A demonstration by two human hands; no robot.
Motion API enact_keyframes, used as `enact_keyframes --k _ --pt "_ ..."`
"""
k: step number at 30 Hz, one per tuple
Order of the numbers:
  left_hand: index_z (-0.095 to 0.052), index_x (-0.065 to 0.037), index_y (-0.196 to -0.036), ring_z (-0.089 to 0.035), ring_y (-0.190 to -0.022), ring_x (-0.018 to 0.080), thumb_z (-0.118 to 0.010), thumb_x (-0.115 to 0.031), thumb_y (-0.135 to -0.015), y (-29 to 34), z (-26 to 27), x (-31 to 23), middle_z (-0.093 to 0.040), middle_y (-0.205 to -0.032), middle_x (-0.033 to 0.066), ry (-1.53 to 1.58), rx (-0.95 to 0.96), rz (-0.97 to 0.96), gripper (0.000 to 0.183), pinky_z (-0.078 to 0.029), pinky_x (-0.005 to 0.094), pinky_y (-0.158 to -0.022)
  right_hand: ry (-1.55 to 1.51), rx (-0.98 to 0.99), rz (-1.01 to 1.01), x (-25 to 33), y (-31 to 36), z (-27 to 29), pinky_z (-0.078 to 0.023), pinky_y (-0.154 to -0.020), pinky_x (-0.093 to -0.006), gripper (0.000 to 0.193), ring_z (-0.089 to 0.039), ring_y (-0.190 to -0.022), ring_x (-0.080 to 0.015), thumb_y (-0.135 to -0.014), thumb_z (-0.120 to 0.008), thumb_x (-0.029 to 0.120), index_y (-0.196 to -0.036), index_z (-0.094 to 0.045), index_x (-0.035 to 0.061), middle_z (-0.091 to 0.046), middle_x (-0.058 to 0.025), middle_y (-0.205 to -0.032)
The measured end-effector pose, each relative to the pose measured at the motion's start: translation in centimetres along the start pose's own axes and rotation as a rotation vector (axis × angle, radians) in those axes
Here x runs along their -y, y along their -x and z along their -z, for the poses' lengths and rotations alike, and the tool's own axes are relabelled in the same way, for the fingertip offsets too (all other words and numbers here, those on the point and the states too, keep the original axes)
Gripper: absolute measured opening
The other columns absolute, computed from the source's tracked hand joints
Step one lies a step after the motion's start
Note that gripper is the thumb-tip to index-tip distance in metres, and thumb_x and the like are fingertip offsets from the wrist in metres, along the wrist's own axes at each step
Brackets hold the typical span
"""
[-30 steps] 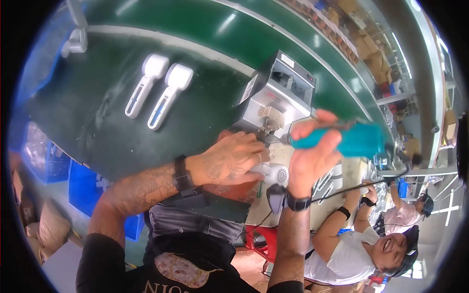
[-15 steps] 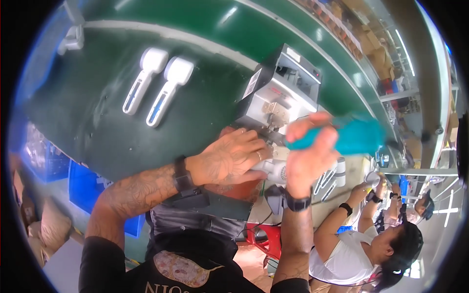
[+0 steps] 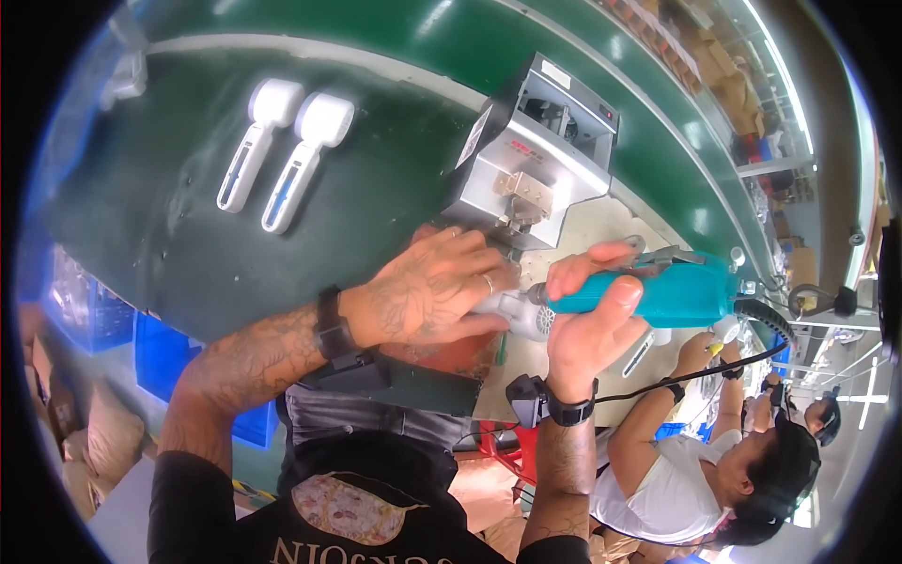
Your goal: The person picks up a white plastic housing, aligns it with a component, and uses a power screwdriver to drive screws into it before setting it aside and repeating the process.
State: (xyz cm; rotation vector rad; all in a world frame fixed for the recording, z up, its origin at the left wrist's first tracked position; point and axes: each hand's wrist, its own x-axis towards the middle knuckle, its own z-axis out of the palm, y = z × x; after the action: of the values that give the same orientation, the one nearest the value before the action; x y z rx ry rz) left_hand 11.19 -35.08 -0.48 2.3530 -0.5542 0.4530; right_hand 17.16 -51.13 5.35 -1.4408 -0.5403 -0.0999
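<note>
My left hand [image 3: 432,287] lies closed over a white shower head [image 3: 512,308], its fingers curled round the handle and hiding much of it. The shower head's round, slotted end shows beside my right hand [image 3: 590,324]. That hand is wrapped round a teal electric screwdriver [image 3: 691,289], lying almost level, with a black cable from its back end. The screwdriver's front end [image 3: 537,293] is at the shower head; whether it touches cannot be made out. Just beyond my hands stands a black and silver screw feeder [image 3: 536,155] with a metal outlet block [image 3: 524,197].
Two similar white shower heads [image 3: 310,155] lie on the dark green mat [image 3: 169,235] at left. A reddish pad [image 3: 442,352] is under my left hand. Blue bins [image 3: 160,348] stand below the table's left edge. A co-worker in a white shirt [image 3: 662,493] sits to my right.
My right hand has brought the screwdriver down and slightly left to the shower head, and it is no longer blurred. The left hand keeps its hold. The whole view has shifted slightly.
</note>
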Motion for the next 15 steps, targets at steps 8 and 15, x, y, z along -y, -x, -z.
enact_keyframes --k 8,15 --pt "-0.064 -0.006 -0.105 -0.053 -0.093 0.0233 -0.072 -0.034 -0.082 -0.33 0.01 -0.14 -0.057 -0.1 0.0054 -0.045 -0.022 -0.04 0.037 -0.044 0.0372 -0.081 -0.13 0.013 -0.049 -0.87 -0.12 0.03 -0.045 -0.053 -0.0333 0.049 -0.05 -0.057 -0.0189 -0.097 -0.059 0.05 -0.093 -0.045 0.0027 -0.048 -0.0071 -0.066" --pt "-0.064 -0.007 -0.11 -0.054 -0.095 0.024 -0.071 -0.036 -0.085 -0.07 0.14 -0.13 -0.059 -0.101 0.006 -0.045 -0.01 -0.02 0.039 -0.044 0.037 -0.084 -0.017 0.034 -0.065 -0.5 -0.48 -0.56 -0.045 -0.057 -0.0321 0.05 -0.052 -0.059 -0.0181 -0.099 -0.057 0.048 -0.101 -0.05 -0.0012 -0.051 -0.0078 -0.068"
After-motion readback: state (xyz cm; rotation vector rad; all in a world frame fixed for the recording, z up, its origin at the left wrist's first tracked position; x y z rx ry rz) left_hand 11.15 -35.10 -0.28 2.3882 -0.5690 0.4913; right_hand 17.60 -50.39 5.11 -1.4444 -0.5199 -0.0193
